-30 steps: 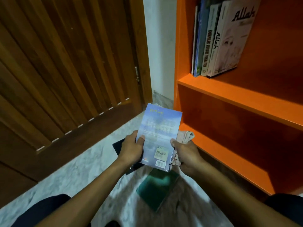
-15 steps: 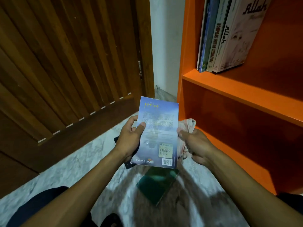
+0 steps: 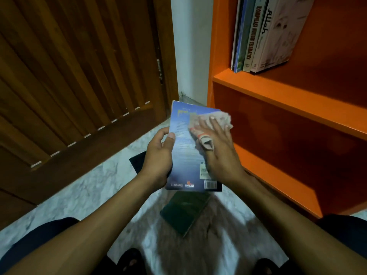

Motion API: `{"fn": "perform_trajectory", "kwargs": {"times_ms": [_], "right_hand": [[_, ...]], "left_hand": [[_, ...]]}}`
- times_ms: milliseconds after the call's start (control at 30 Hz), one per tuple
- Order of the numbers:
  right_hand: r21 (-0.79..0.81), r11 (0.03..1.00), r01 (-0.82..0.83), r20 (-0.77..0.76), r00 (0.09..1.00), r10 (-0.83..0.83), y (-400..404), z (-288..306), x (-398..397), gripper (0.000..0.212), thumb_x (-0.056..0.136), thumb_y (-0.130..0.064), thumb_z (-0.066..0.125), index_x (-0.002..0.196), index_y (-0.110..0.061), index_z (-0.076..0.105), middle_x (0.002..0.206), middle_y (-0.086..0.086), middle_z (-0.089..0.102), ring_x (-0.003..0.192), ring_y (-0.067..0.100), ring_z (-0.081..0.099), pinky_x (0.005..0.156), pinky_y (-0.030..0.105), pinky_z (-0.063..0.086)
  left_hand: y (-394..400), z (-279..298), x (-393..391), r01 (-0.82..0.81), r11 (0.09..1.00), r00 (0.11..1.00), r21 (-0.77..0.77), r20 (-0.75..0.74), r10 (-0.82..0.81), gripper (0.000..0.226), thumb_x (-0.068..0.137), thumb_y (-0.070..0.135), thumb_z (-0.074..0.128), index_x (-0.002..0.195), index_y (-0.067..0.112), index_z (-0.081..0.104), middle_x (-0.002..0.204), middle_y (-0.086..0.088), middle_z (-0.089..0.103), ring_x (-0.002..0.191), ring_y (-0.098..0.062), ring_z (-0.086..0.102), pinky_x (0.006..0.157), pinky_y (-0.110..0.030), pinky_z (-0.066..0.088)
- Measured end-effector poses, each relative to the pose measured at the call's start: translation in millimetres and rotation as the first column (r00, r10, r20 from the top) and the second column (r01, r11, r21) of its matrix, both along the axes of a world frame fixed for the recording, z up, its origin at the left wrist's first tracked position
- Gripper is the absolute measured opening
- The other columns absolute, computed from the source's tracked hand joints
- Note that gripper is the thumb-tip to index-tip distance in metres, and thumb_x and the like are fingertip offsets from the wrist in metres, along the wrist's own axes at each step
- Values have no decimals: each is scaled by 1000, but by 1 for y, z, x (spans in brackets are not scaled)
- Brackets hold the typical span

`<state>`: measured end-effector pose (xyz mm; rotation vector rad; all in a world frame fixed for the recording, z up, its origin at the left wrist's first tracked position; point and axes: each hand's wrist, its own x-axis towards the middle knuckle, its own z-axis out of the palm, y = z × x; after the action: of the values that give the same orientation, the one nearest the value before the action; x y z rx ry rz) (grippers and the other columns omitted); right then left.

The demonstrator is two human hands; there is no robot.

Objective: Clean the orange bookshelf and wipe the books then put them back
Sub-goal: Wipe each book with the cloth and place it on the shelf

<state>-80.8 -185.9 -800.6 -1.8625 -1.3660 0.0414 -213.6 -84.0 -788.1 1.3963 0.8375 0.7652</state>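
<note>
I hold a blue paperback (image 3: pixel 186 159) back cover up, low in front of the orange bookshelf (image 3: pixel 288 96). My left hand (image 3: pixel 158 155) grips its left edge, thumb on the cover. My right hand (image 3: pixel 220 151) lies on the upper right of the cover with straight fingers. It presses a pale pink cloth (image 3: pixel 220 119) onto the book, and a fold of the cloth is pinched at the thumb. Several books (image 3: pixel 264 36) stand upright at the left end of the upper shelf. The lower shelf holds nothing where I can see it.
A dark green book (image 3: pixel 184 211) lies on the marble floor (image 3: pixel 89 187) below my hands. The corner of a black book (image 3: pixel 138 160) shows behind my left hand. A slatted wooden door (image 3: pixel 79 76) fills the left side, with a white wall strip (image 3: pixel 190 46) between it and the shelf.
My right hand has moved from the book's right edge onto the cover, bringing the cloth flat on it. The book sits slightly higher and my left hand keeps its grip.
</note>
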Motion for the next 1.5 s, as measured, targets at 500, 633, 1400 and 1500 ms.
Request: {"fn": "perform_trajectory", "kwargs": {"times_ms": [500, 633, 1400, 1500], "right_hand": [[-30, 974, -226, -479, 858, 184, -19, -3, -18, 19, 101, -41, 49, 100, -28, 62, 87, -17, 65, 81, -2, 61, 66, 22, 47], [63, 974, 218, -783, 615, -87, -8, 4, 9, 29, 105, -37, 41, 93, -21, 61, 60, -10, 57, 51, 9, 53, 49, 23, 40], [-120, 940, -318, -282, 919, 275, 7, -22, -54, 48, 97, -37, 42, 141, -20, 50, 151, -4, 46, 141, 5, 25, 118, 22, 13], [-22, 922, -387, -124, 916, 381, 5, -25, -50, 32, 98, -12, 49, 125, -19, 63, 131, -4, 62, 126, 1, 47, 113, 27, 30]], "left_hand": [[51, 13, -27, -341, 928, 934, -147, 60, 353, 13, 105, 25, 48, 100, 21, 60, 101, -9, 68, 84, -28, 63, 68, -37, 48], [34, 10, -24, -214, 968, 976, -133, 1, 216, 15, 103, 25, 51, 97, 15, 60, 96, -12, 68, 76, -26, 62, 67, -36, 45], [51, -7, -4, -314, 787, 877, -531, 155, 455, 25, 96, 22, 56, 119, 19, 65, 119, -13, 70, 108, -38, 66, 93, -62, 52], [66, 0, -16, -321, 766, 844, -557, 198, 498, 26, 99, 22, 55, 123, 20, 62, 119, -10, 71, 104, -36, 69, 88, -64, 53]]}}
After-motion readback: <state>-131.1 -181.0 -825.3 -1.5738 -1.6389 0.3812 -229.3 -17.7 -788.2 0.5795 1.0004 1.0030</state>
